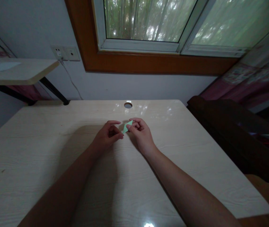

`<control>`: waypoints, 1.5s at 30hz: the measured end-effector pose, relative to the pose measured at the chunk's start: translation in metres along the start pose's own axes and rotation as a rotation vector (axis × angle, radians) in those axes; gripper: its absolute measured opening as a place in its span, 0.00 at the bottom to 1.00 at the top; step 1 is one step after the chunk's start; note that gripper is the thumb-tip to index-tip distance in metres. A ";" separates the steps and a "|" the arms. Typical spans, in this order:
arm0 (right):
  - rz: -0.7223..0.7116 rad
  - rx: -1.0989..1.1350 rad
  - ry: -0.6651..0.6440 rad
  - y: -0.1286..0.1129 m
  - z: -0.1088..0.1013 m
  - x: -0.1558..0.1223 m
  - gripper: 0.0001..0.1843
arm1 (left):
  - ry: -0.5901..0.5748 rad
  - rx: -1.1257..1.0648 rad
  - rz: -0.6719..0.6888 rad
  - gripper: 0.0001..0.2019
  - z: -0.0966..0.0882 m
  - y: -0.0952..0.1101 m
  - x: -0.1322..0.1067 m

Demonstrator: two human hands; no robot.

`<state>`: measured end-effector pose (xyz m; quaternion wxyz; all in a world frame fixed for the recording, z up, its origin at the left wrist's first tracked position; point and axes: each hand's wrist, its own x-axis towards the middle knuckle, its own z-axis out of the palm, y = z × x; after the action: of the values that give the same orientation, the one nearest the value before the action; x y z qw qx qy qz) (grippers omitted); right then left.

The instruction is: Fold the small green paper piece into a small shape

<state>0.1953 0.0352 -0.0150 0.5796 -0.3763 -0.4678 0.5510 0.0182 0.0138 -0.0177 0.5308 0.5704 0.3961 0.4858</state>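
A small folded piece of light green paper (126,126) is held just above the pale wooden table (42,151), near its middle. My right hand (142,134) pinches the paper's right side between thumb and fingers. My left hand (107,136) is curled beside it, thumb and forefinger at the paper's lower left tip. Both forearms reach in from the bottom of the view.
A round cable hole (128,105) sits at the table's far edge. A shelf (18,71) on black brackets juts out at the left. A wall socket (64,53) with a cord is behind it. A dark wooden bed frame (231,132) flanks the right side, under a window (143,22).
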 end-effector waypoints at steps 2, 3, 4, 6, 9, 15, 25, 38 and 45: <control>-0.001 0.005 -0.011 0.000 0.000 0.000 0.14 | -0.007 0.081 -0.039 0.14 0.000 0.001 0.000; -0.002 0.008 -0.024 0.000 0.000 -0.001 0.14 | -0.022 0.148 -0.060 0.12 0.000 0.003 0.000; -0.001 0.011 -0.041 0.001 0.001 -0.001 0.14 | -0.019 0.208 -0.057 0.11 0.000 0.004 0.000; 0.005 0.014 -0.075 0.002 0.001 -0.002 0.13 | -0.038 0.289 -0.055 0.10 0.000 0.007 -0.001; 0.010 0.004 -0.104 0.004 0.001 -0.003 0.13 | -0.047 0.290 -0.049 0.10 -0.001 0.009 -0.002; 0.021 0.003 -0.093 0.003 0.001 -0.004 0.17 | 0.080 0.147 -0.034 0.09 -0.001 0.010 -0.001; 0.053 -0.076 -0.179 -0.003 0.004 -0.008 0.10 | 0.246 0.058 -0.019 0.09 -0.004 0.012 0.002; -0.121 -0.263 -0.197 -0.004 0.003 -0.009 0.08 | 0.158 0.066 -0.037 0.10 -0.003 0.010 0.001; -0.248 -0.347 -0.222 -0.012 0.002 -0.010 0.07 | 0.181 0.069 -0.035 0.08 -0.003 0.010 0.001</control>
<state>0.1971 0.0235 -0.0045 0.5144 -0.3472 -0.6589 0.4251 0.0147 0.0139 -0.0077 0.4813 0.5353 0.4687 0.5120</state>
